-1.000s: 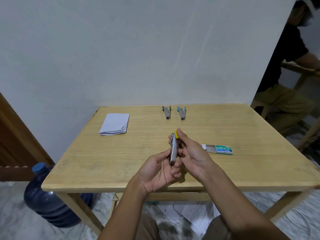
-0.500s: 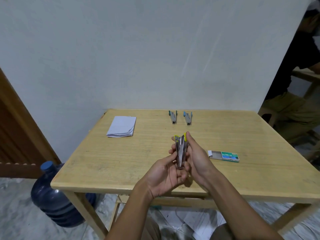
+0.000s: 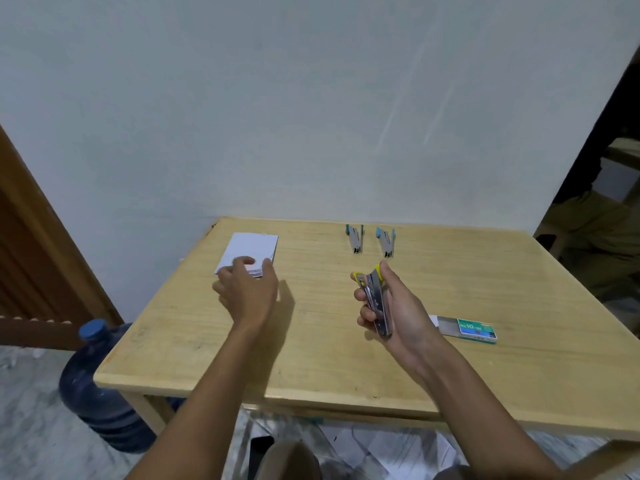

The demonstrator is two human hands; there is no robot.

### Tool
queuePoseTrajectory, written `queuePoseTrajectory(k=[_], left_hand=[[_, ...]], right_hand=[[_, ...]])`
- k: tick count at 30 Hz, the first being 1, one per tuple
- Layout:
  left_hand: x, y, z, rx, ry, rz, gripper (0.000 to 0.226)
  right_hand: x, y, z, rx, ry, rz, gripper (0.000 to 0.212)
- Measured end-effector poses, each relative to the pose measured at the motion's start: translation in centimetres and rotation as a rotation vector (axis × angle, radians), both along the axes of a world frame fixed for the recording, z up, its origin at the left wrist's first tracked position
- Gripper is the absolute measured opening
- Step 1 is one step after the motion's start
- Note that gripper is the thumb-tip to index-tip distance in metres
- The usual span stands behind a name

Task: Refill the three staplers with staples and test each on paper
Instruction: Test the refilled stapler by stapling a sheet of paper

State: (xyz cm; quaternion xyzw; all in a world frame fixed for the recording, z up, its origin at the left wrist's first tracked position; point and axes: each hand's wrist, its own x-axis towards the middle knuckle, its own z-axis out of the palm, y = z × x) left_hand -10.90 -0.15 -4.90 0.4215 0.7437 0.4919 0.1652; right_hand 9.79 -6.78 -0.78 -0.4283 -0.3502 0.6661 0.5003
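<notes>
My right hand (image 3: 398, 308) holds a yellow-tipped metal stapler (image 3: 375, 299) upright above the middle of the wooden table (image 3: 311, 341). My left hand (image 3: 247, 289) lies on the near edge of a stack of white paper (image 3: 251, 249) at the table's far left; its fingers rest on the sheets, and whether they grip any is not clear. Two more staplers stand side by side at the far edge, a teal-tipped one (image 3: 355, 239) and a blue-tipped one (image 3: 386, 241). A green staple box (image 3: 465, 329), slid partly open, lies to the right of my right hand.
A white wall rises right behind the table. A blue water jug (image 3: 100, 386) stands on the floor by the front-left leg. Loose papers (image 3: 363, 448) lie on the floor under the table. Another person (image 3: 602, 230) sits at the right, past the wall's corner.
My left hand has let go of the yellow stapler and moved left onto the paper stack. My right hand keeps the stapler alone. The camera has tilted up.
</notes>
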Motion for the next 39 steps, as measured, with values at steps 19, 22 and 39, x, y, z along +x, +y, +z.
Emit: queuePoseTrajectory(k=[19, 22, 39], left_hand=[[-5.2, 4.9, -0.4, -0.194, -0.1, -0.02, 0.028], [-5.4, 2.7, 0.1, -0.014, -0.313, -0.134, 0.026], [2.5, -8.6, 2.6, 0.169, -0.436, -0.349, 0.01]], right_hand=[[-1.0, 2.0, -0.7, 0.044, -0.095, -0.001, 0.075], [-1.0, 1.2, -0.7, 0.08, -0.172, -0.025, 0.054], [-0.5, -1.3, 1.0, 0.383, -0.524, -0.327, 0.007]])
